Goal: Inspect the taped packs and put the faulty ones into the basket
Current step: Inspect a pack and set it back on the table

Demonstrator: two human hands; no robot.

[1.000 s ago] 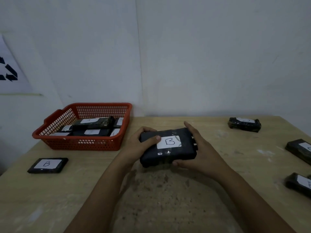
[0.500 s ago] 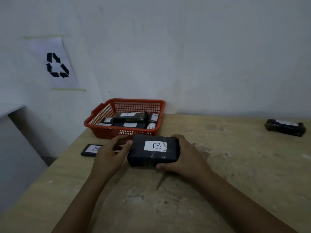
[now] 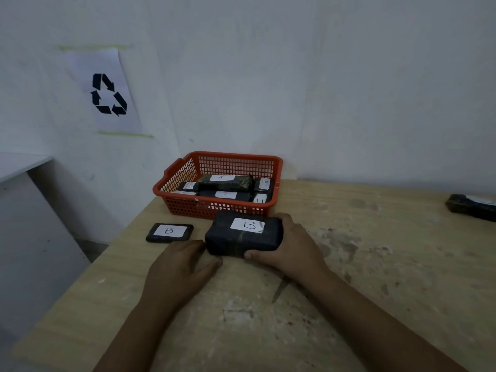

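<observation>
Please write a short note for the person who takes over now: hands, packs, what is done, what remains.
Right hand grips the thick pack marked B, just in front of the red basket.
Left hand rests on the table at the pack's left end, holding nothing.
Done: several packs lie in the basket.
Left: place this pack; check the flat B pack and the pack at far right.

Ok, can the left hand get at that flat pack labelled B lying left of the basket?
Probably yes. The left hand rests on the table, holding nothing, and the flat B pack lies just beyond it with bare tabletop between. The big B pack, gripped by the right hand, sits off to the side.
</observation>
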